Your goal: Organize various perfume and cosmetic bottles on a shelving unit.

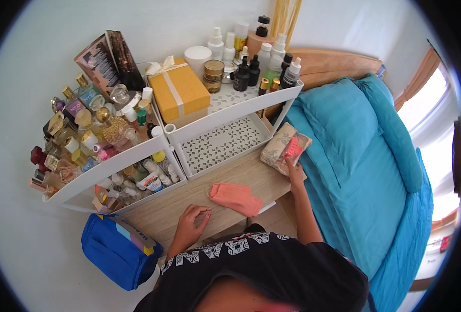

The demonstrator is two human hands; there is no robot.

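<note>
My right hand (295, 174) is at the right end of the wooden desk, its fingers on a bright pink knobbly item (293, 147). This pink item lies at a beige patterned pouch (276, 145) with a clear plastic part; whether it is inside or on top is hard to tell. Over the front of the desk, my left hand (191, 226) holds nothing, its fingers loosely bent and apart. Between both hands a folded coral cloth item (236, 198) with a thin cord lies flat on the desk.
White two-tier racks (234, 111) stand along the wall, with perfume bottles (113, 130), skincare bottles (241, 74) and a yellow ribboned box (180, 91). A blue bag (111, 249) sits left of the desk (156, 212). At right is a bed with turquoise bedding (365, 195).
</note>
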